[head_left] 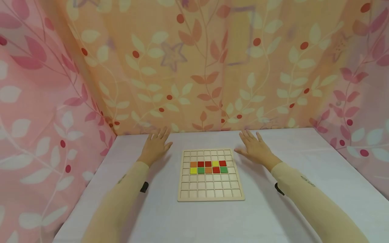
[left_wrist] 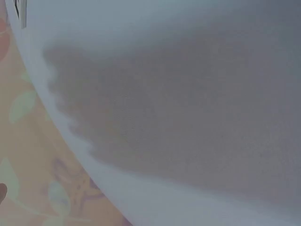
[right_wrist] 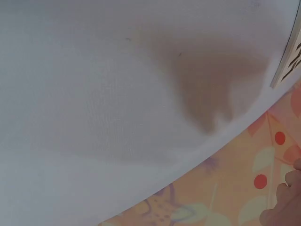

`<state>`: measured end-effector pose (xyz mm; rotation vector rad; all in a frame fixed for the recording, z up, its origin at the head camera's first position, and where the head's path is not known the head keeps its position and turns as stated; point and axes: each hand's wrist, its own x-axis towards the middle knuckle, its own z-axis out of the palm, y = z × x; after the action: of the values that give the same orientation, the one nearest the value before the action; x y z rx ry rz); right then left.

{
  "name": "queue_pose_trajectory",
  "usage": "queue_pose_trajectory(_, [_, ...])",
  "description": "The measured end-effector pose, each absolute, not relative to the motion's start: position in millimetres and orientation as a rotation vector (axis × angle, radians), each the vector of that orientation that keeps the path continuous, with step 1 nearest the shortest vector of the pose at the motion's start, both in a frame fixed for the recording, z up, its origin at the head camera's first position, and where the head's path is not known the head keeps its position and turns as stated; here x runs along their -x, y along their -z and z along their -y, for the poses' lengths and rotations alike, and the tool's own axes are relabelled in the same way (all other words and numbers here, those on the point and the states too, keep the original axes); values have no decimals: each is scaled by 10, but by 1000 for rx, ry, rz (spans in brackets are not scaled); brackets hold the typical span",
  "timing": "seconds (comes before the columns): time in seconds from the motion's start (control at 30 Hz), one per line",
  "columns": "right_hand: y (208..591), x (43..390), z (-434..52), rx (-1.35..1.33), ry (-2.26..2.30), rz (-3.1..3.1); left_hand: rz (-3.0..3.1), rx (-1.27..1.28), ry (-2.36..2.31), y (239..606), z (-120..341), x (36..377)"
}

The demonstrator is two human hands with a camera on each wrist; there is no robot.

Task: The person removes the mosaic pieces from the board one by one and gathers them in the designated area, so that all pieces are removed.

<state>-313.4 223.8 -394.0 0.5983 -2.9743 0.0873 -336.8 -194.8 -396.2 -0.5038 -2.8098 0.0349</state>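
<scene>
We see the wooden grid board (head_left: pixel 211 175) lying flat near the middle of the tabletop (head_left: pixel 273 216), between the two forearms, with ten coloured tiles (head_left: pixel 208 167) seated in two rows toward its far edge and all the other cells bare. Our left hand (head_left: pixel 156 144) and right hand (head_left: pixel 255 146) lie palm-down with fingers spread and straight on the cloth just off the board's far-left and far-right corners, holding nothing and touching no tile. We judge the fill as early-stage: a small block is placed, most of the grid is open, and no loose tiles show anywhere on the tabletop.
</scene>
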Motion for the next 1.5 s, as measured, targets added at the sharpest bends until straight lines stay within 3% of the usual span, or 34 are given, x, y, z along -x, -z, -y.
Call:
queue_pose_trajectory(0.87, [3980,2809,-1913,-872,-157,2870,2810,597,102,4031,1935,3167])
queue_pose_trajectory(1.5, [3947,2536,-1740,-766,-712,2985,2832,575,563,4082,1835,2874])
